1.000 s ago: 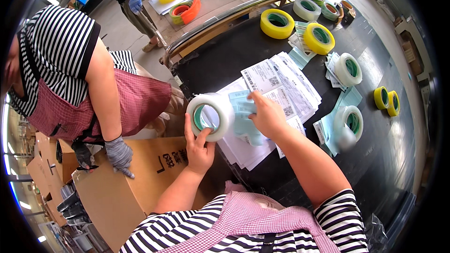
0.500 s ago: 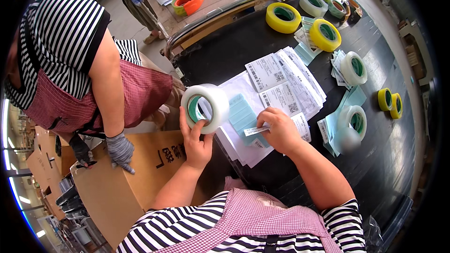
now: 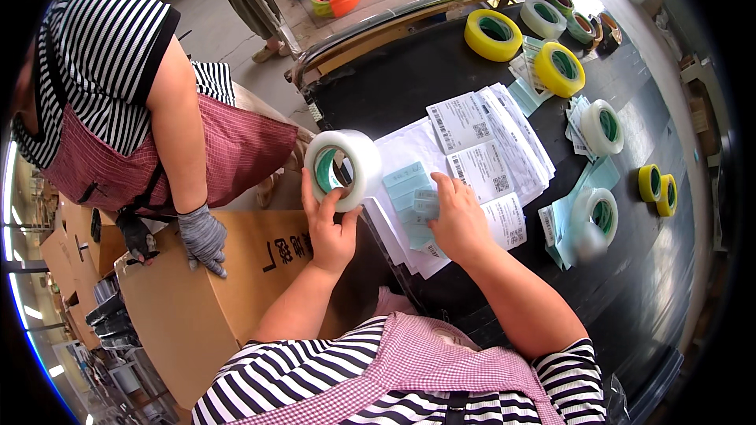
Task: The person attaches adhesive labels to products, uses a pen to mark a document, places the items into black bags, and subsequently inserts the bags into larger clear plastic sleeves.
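My left hand [image 3: 331, 232] grips a thick roll of clear packing tape [image 3: 365, 167] with its fingers through the green-lined core, held upright above the near left edge of the papers. My right hand [image 3: 461, 224] is closed at the thumb and fingers on a small pale blue label [image 3: 425, 203], partly hidden by the fingers. Beneath it lies a light blue sheet of labels [image 3: 403, 189], on top of white paper [image 3: 405, 148]. Printed label sheets [image 3: 458, 123] with barcodes and square codes lie in a stack just beyond my right hand.
A black-topped table [image 3: 370, 86] carries yellow tape rolls [image 3: 560, 68] and clear rolls [image 3: 602, 127] at the right. A metal rail [image 3: 433, 4] bounds its far side. At left, a co-worker's gloved hand [image 3: 202, 240] rests on a cardboard box [image 3: 181, 307].
My right hand has turned and lifted slightly; the narrow white strip at its fingertips now shows as a pale blue label. My left hand still holds the tape roll. The view has shifted a little.
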### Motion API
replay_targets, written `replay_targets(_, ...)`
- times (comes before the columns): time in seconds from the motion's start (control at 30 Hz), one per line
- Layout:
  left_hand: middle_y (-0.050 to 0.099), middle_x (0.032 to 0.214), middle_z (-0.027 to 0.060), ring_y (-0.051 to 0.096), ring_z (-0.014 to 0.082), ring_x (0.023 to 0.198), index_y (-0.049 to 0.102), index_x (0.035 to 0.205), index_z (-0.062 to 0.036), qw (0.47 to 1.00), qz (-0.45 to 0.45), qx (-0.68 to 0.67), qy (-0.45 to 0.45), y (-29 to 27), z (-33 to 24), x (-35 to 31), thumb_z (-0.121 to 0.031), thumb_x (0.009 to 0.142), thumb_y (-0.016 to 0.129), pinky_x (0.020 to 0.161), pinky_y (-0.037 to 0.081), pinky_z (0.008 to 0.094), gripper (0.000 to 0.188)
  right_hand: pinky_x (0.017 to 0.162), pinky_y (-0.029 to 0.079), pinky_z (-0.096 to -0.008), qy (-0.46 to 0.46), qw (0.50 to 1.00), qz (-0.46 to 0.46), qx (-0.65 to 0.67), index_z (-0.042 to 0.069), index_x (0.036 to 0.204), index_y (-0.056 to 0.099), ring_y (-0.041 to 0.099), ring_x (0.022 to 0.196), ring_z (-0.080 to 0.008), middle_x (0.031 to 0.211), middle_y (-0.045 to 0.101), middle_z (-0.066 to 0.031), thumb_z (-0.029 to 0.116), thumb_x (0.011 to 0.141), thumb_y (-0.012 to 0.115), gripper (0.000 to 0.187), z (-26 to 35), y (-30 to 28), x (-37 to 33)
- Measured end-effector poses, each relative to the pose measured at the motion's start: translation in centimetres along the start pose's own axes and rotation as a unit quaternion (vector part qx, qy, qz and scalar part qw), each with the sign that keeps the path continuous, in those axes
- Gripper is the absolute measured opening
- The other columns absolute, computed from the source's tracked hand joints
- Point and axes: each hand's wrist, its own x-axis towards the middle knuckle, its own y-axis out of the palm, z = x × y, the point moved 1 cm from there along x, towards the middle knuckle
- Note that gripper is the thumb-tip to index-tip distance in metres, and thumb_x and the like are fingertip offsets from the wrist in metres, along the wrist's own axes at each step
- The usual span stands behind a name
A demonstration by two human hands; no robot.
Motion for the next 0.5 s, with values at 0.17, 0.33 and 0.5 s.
replay_targets(0.17, 0.020, 0.161, 0.0293, 0.038, 0.0461, 0.141, 0.063, 0.114, -0.0038, 1.000, -0.004, -0.011, 0.001, 0.1, 0.2, 0.4, -0.009, 0.084, 0.077, 0.111, 0.039, 0.0462, 0.033, 0.102, 0.046, -0.0455, 0.060, 0.998, 0.012, 0.021, 0.006, 0.136, 0.046, 0.054, 0.124, -0.0387, 0.130, 0.059, -0.0200, 0.002, 0.075, 0.077, 0.069, -0.2, 0.7, 1.0)
replay_targets(0.33, 0.021, 0.160, 0.0302, 0.040, 0.0480, 0.139, 0.064, 0.113, -0.0037, 1.000, -0.011, -0.009, 0.007, -0.3, 0.3, 0.7, -0.010, 0.085, 0.076, 0.107, 0.043, 0.0457, 0.031, 0.098, 0.048, -0.0441, 0.100, 0.993, 0.065, 0.024, 0.005, 0.127, 0.052, 0.059, 0.117, -0.0375, 0.121, 0.064, -0.0194, 0.005, 0.073, 0.078, 0.060, 0.1, -0.1, 1.9)
replay_targets(0.5, 0.024, 0.158, 0.0320, 0.039, 0.0500, 0.139, 0.064, 0.112, -0.0049, 0.998, -0.028, 0.045, 0.024, -0.3, 0.4, 1.9, -0.008, 0.083, 0.076, 0.106, 0.044, 0.0467, 0.032, 0.099, 0.047, -0.0452, 0.084, 0.994, 0.070, 0.008, 0.002, 0.118, 0.057, 0.058, 0.118, -0.0381, 0.121, 0.064, -0.0196, 0.001, 0.079, 0.065, 0.039, 0.0, 0.0, 1.9)
